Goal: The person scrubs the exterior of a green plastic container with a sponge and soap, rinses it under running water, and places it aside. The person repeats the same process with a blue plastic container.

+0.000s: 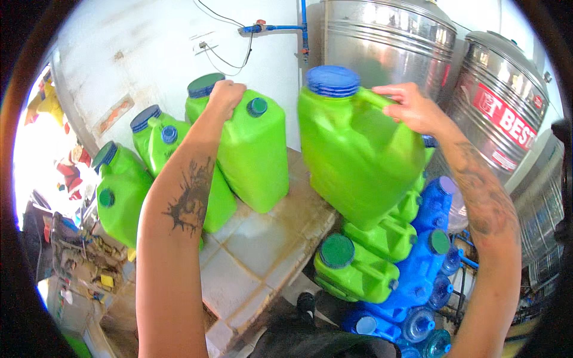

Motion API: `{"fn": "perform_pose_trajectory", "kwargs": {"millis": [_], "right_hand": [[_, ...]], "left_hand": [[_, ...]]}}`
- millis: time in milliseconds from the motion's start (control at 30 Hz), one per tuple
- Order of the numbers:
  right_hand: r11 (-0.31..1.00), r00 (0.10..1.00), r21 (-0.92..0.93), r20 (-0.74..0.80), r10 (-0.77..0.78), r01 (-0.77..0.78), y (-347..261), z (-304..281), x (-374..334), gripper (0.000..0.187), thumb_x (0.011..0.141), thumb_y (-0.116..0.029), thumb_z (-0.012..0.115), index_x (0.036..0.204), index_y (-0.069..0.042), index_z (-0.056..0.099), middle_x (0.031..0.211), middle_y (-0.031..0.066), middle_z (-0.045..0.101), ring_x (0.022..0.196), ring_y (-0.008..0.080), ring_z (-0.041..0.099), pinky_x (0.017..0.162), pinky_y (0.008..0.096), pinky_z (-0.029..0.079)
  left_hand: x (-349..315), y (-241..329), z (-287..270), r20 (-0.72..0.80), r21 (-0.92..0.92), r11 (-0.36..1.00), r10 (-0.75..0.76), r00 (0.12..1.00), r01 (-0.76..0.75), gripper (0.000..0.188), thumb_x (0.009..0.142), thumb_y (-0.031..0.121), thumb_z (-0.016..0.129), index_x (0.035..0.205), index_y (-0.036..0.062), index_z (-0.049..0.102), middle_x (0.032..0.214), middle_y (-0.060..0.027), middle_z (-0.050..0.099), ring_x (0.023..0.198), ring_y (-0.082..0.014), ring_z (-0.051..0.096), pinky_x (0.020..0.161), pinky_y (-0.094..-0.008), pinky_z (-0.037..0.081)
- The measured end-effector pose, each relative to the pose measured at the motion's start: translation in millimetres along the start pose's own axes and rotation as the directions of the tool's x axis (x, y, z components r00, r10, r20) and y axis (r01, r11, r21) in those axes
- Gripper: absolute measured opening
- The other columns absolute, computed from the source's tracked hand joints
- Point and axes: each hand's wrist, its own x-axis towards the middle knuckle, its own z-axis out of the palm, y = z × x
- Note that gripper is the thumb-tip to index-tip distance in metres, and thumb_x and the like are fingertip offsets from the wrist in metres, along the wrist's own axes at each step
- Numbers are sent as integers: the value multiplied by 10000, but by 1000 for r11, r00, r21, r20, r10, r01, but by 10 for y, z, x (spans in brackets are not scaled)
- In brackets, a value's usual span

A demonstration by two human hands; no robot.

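Observation:
My left hand [227, 99] is closed round the top handle of a light green water jug [253, 158], which stands on the tiled counter. This jug has a wide dark green lid and a small green cap. In my right hand [413, 108] is the handle of another green jug [358, 161] with a wide blue lid. It is upright at the counter's right edge, in front of the jugs below, and slightly blurred; its base looks off the floor. Left of my left forearm, a green jug with a blue lid [145, 118] and a jug with a green cap [122, 197] stand on the counter.
The counter [256, 250] has white tiles and a worn edge. Below it at right are green jugs [352, 271], blue jugs [424, 262] and several round bottles [418, 323]. Steel tanks [391, 48] stand behind. A blue pipe [280, 27] and loose wires run along the wall.

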Motion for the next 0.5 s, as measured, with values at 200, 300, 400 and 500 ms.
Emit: {"fn": "perform_pose_trajectory", "kwargs": {"millis": [200,300,400,500], "right_hand": [[972,978,-121,77,-195,203,-118,964,2348,504,820,-133,701,1322,-119,651,1166,170,694,969,216,665,855,355,522],[962,964,-87,77,-254,260,-444,1443,3299,484,788,-167,727,1269,-131,691,1203,196,689,1099,301,654,963,381,501],[961,962,-77,81,-260,266,-479,1897,4035,472,769,-188,738,1237,-138,713,1210,194,688,1129,327,647,985,389,496],[892,909,-177,39,-416,416,-659,2047,4498,454,770,-229,725,1218,-152,720,1201,167,696,1101,321,655,967,397,507]], "left_hand": [[606,-146,-514,7,202,973,-120,993,116,259,915,216,626,1000,-25,669,866,-129,668,765,-267,650,616,-464,515],[912,-540,-858,71,413,906,64,995,-88,314,909,260,593,985,-35,665,837,-143,659,724,-240,621,604,-464,485],[1245,-750,-869,146,578,801,83,986,-153,326,903,241,574,1003,-52,676,940,-186,679,795,-260,646,659,-467,503],[1000,-247,-979,67,784,613,77,995,-100,275,859,171,550,965,-11,728,1067,-220,696,938,-332,680,798,-471,539]]}}
